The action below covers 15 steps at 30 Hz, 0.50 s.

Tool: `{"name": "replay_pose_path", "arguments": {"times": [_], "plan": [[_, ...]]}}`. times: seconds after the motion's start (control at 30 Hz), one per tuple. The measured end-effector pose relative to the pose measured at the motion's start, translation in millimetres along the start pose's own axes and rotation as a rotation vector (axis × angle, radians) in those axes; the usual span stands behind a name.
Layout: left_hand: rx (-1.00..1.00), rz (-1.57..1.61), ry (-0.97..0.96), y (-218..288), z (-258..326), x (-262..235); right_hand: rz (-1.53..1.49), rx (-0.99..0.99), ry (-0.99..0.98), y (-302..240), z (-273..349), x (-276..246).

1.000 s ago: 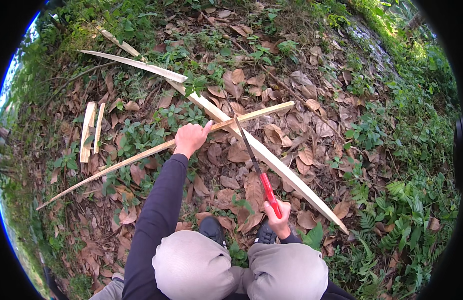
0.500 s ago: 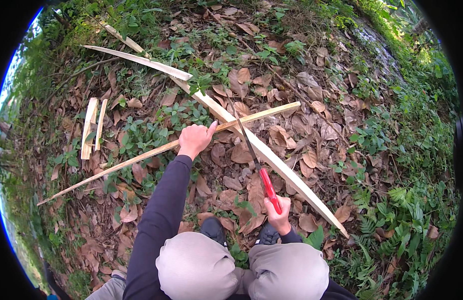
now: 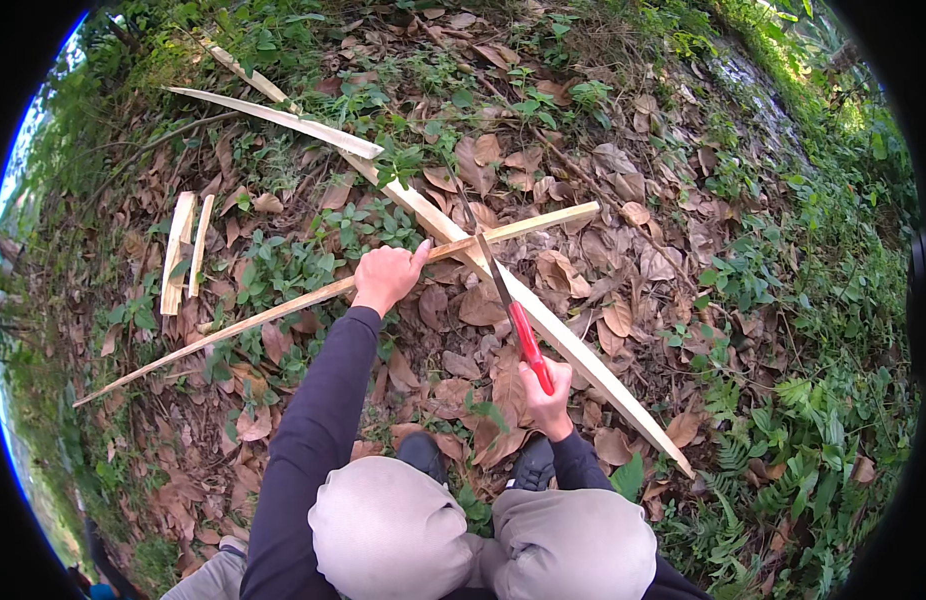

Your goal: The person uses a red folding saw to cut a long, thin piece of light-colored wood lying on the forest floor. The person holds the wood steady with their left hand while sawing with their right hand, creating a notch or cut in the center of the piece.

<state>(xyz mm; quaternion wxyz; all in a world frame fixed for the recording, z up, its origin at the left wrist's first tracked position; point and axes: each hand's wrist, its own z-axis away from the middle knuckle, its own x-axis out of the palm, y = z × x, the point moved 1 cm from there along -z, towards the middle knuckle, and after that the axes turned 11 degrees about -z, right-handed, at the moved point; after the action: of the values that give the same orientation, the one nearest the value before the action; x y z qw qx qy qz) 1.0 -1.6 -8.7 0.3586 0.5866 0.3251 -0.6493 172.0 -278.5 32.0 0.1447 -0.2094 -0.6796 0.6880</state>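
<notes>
My left hand (image 3: 387,277) is closed around a long thin wooden strip (image 3: 253,325), its thumb pointing along the wood. The strip lies slanted across a longer pale wooden plank (image 3: 573,350) on the ground. In my right hand (image 3: 547,398) is the red handle of a hand saw (image 3: 498,280). Its dark blade crosses the strip just right of my left hand, near where strip and plank meet, and the tip reaches beyond the strip. How deep any cut goes is too small to tell.
Another pale pointed plank (image 3: 283,122) lies at the far left, touching the long plank. Two short wood pieces (image 3: 179,255) rest on the leaves at left. Dry leaves and green plants cover the ground. Another person's trouser leg (image 3: 218,575) shows at the lower left.
My right hand has pushed the saw forward and slightly left, so more blade shows beyond the strip. My left hand keeps its hold on the strip, which has barely moved.
</notes>
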Motion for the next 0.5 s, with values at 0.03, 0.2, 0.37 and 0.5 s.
{"name": "replay_pose_path", "arguments": {"times": [0.03, 0.2, 0.37, 0.5], "plan": [[0.004, 0.003, 0.007, -2.7, -3.4, 1.4, 0.001, 0.015, 0.030, 5.2, -4.2, 4.0], [-0.004, 0.016, 0.004, -7.5, -1.4, 1.4, -0.067, 0.042, -0.020, 0.0, 12.7, -2.2], [-0.019, 0.023, 0.032, -4.9, -5.0, 4.9, -0.039, 0.040, -0.008, -10.6, 12.7, -5.2], [-0.042, 0.094, 0.020, -7.3, -3.5, 11.9, -0.050, 0.028, 0.012, -4.1, 9.3, -0.4]]}}
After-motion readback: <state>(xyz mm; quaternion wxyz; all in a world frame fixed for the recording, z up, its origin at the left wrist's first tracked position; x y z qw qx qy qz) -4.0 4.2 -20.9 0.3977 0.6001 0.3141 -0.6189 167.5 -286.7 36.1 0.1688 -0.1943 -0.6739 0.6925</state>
